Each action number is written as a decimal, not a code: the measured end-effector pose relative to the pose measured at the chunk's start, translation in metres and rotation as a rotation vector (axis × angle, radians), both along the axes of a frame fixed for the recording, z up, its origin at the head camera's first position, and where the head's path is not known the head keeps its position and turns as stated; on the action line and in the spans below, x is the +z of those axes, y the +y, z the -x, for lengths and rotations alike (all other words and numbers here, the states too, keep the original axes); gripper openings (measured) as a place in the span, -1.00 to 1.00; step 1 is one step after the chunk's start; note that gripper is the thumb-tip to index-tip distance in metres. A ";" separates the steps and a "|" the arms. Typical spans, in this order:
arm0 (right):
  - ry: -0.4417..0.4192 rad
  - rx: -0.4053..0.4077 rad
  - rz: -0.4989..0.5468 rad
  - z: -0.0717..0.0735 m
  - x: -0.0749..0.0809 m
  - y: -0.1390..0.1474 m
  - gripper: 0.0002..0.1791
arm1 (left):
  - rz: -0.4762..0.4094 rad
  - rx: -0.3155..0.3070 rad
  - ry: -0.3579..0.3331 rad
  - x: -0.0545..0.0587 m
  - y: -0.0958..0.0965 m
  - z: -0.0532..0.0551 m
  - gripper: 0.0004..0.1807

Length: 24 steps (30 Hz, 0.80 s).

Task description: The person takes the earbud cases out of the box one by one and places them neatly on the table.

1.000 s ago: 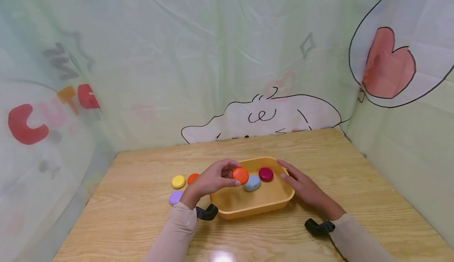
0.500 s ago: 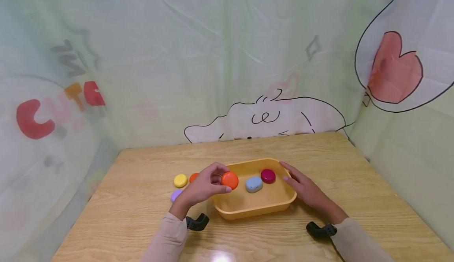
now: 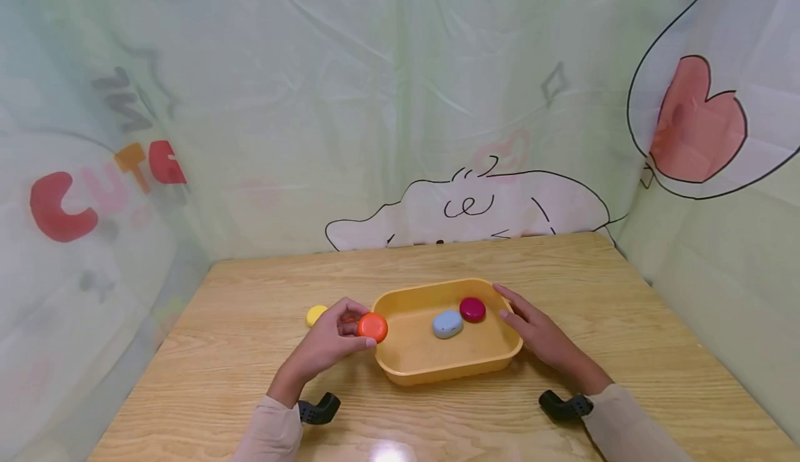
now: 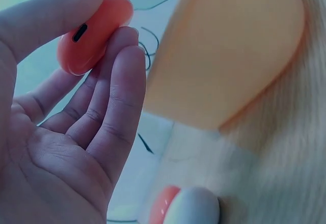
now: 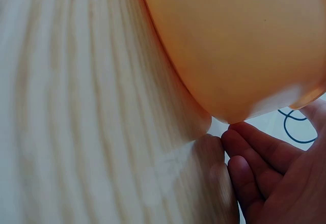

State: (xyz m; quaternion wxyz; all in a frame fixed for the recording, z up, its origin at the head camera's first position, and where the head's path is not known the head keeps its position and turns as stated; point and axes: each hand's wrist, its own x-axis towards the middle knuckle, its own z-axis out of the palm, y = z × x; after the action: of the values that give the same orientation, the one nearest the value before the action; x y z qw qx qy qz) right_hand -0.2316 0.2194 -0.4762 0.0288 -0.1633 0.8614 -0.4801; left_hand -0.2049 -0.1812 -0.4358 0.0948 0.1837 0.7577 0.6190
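In the head view, your left hand (image 3: 331, 340) pinches an orange-red rounded case (image 3: 372, 327) between thumb and fingers, at the left end of the yellow-orange tray (image 3: 446, 376). That hand partly covers the yellow disc (image 3: 315, 315) on the table behind it, and the case hides part of the tray's left rim. Inside the tray, a light-blue rounded case (image 3: 447, 324) lies near a dark-red one (image 3: 472, 310), both toward the right half. Your right hand (image 3: 540, 337) holds the tray's right end, thumb over the rim and fingers outside. Black mounts sit at both wrists. The tray rests on a wood-grain table (image 3: 250, 392), and thin printed curtains (image 3: 275, 101) surround it on three sides, with coloured letters on the left, a line-drawn animal behind and a red heart (image 3: 700, 125) on the right.

In the left wrist view, the case you grip shows a small dark slot on its edge and stays apart from the tray wall. Down at the lower edge are a pale rounded piece (image 4: 196, 208) and a red piece (image 4: 162, 206) against it.

In the right wrist view, your fingers touch the tray's outer wall just above the striped wood.
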 end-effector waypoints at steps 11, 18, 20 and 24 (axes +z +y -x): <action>0.004 -0.002 -0.007 0.001 0.000 -0.001 -0.35 | 0.006 0.058 -0.030 -0.012 -0.020 -0.009 -0.46; 0.003 0.004 -0.003 0.001 0.000 0.000 -0.35 | 0.059 0.107 -0.031 -0.016 -0.037 -0.016 -0.44; 0.002 0.006 -0.002 0.002 0.000 0.000 -0.35 | 0.077 0.119 -0.032 -0.018 -0.044 -0.019 -0.45; 0.002 0.006 0.003 0.003 -0.002 0.001 -0.35 | 0.087 0.156 -0.028 -0.019 -0.055 -0.022 -0.44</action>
State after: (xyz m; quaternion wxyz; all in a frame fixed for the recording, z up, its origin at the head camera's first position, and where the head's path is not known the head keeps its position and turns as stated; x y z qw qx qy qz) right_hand -0.2342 0.2203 -0.4781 0.0292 -0.1665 0.8602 -0.4811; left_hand -0.1828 -0.2367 -0.4548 0.0648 0.1111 0.7946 0.5933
